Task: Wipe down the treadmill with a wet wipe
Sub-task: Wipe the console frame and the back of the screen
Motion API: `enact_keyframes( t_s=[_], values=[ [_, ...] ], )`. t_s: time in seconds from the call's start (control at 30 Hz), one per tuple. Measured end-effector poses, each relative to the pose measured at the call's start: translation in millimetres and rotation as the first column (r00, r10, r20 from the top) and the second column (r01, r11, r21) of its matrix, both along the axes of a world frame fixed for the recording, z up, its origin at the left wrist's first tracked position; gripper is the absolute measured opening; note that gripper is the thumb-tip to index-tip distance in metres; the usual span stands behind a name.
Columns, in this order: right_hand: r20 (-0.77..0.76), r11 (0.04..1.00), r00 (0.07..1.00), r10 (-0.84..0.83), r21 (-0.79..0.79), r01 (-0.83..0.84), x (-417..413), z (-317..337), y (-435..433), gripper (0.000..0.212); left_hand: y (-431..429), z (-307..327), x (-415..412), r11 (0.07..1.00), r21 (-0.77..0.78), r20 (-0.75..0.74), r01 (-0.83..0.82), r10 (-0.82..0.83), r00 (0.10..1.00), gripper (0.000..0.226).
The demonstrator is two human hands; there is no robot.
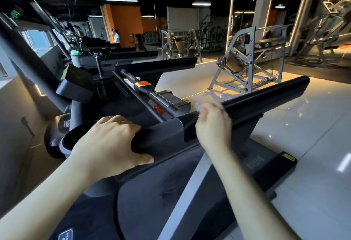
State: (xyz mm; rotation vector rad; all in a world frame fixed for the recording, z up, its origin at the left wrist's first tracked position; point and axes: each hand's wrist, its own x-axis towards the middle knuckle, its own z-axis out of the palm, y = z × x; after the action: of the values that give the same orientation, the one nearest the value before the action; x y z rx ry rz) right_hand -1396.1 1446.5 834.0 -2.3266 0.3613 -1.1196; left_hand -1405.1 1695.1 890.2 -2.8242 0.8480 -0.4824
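I stand at a black treadmill (163, 137), seen tilted. My left hand (108, 140) rests on its console edge, fingers over the top and thumb underneath. My right hand (212, 125) is blurred and holds a crumpled white wet wipe (199, 106) at the near end of the right handrail (266, 97). The front grip bar with the red-orange stop button (143, 83) runs across the console. The belt deck (256, 165) lies below at the right.
A second treadmill's handrail (161, 66) and more machines stand behind at the left. A grey plate-loaded frame machine (245, 64) is on the glossy tile floor (313, 135) to the right. People stand far back by an orange wall (125, 24).
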Motion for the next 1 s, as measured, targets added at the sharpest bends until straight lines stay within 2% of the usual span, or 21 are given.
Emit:
enact_keyframes(
  t_s=[0.1, 0.17, 0.23, 0.27, 0.33, 0.4, 0.47, 0.53, 0.6, 0.7, 0.77, 0.83, 0.9, 0.97, 1.0],
  values=[
    [0.085, 0.945, 0.954, 0.287, -0.188, -0.267, -19.5, -7.0, 65.4, 0.033, 1.3, -2.1, 0.5, 1.0, -0.012, 0.028, 0.017, -0.016, 0.999, 0.082],
    [0.103, 0.883, 0.899, 0.427, -0.264, -0.389, -28.6, -13.6, 74.5, 0.029, 2.8, -4.3, 0.5, 1.0, -0.021, 0.042, 0.02, -0.019, 0.999, 0.079],
    [0.136, 0.88, 0.891, 0.434, -0.274, -0.387, -26.0, -18.5, 51.3, 0.03, 3.3, -5.4, 0.8, 1.0, -0.017, 0.058, 0.022, -0.021, 0.998, 0.08],
    [0.166, 0.908, 0.911, 0.379, -0.255, -0.331, -21.1, -22.6, 32.8, 0.031, 3.1, -5.4, 1.1, 1.0, -0.012, 0.059, 0.029, -0.028, 0.998, 0.08],
    [0.243, 0.973, 0.947, 0.21, -0.145, -0.178, -9.9, -30.1, -9.3, 0.03, 0.4, -5.9, 0.9, 0.999, 0.005, 0.059, 0.034, -0.034, 0.998, 0.08],
    [0.253, 0.998, 0.966, 0.049, 0.015, -0.054, 0.4, -36.9, -38.2, 0.025, -0.7, -5.4, 1.7, 0.999, 0.003, 0.058, 0.039, -0.04, 0.998, 0.079],
    [0.253, 0.981, 0.963, -0.097, 0.186, 0.05, 5.0, -42.1, -34.8, 0.013, 0.5, -6.2, 2.8, 0.999, 0.005, 0.049, 0.036, -0.036, 0.998, 0.076],
    [0.278, 0.915, 0.935, -0.219, 0.392, 0.098, 2.5, -47.8, 0.5, 0.012, 2.3, -6.4, 5.8, 0.999, 0.015, 0.054, 0.043, -0.044, 0.998, 0.076],
    [0.329, 0.855, 0.922, -0.206, 0.518, 0.006, -9.1, -59.5, 58.9, 0.018, 2.2, -6.5, 6.8, 0.999, 0.018, 0.075, 0.05, -0.051, 0.996, 0.076],
    [0.36, 0.794, 0.933, -0.011, 0.571, -0.211, -32.5, -82.7, 131.2, 0.013, 1.2, -5.0, 7.3, 0.997, 0.017, 0.122, 0.072, -0.074, 0.99, 0.072],
    [0.368, 0.755, 0.925, 0.095, 0.579, -0.308, -45.2, -86.4, 142.5, 0.013, 2.9, -4.9, 4.0, 0.996, 0.01, 0.11, 0.083, -0.084, 0.99, 0.07],
    [0.377, 0.725, 0.925, 0.059, 0.621, -0.299, -42.2, -77.7, 119.1, 0.017, 3.6, -4.8, 1.5, 0.996, 0.013, 0.099, 0.083, -0.084, 0.992, 0.072],
    [0.351, 0.629, 0.929, -0.119, 0.75, -0.203, -23.5, -68.0, 74.4, 0.017, 3.9, -4.7, 0.7, 0.997, 0.035, 0.078, 0.069, -0.072, 0.994, 0.073],
    [0.314, 0.411, 0.907, -0.282, 0.893, -0.182, -0.1, -63.0, 29.1, 0.022, 3.7, -4.3, -0.3, 0.997, 0.023, 0.076, 0.075, -0.077, 0.994, 0.072],
    [0.289, 0.346, 0.893, -0.344, 0.923, -0.166, 8.4, -63.6, 14.3, 0.024, 3.9, -4.5, -1.5, 0.997, 0.013, 0.081, 0.076, -0.077, 0.994, 0.071]
  ],
)
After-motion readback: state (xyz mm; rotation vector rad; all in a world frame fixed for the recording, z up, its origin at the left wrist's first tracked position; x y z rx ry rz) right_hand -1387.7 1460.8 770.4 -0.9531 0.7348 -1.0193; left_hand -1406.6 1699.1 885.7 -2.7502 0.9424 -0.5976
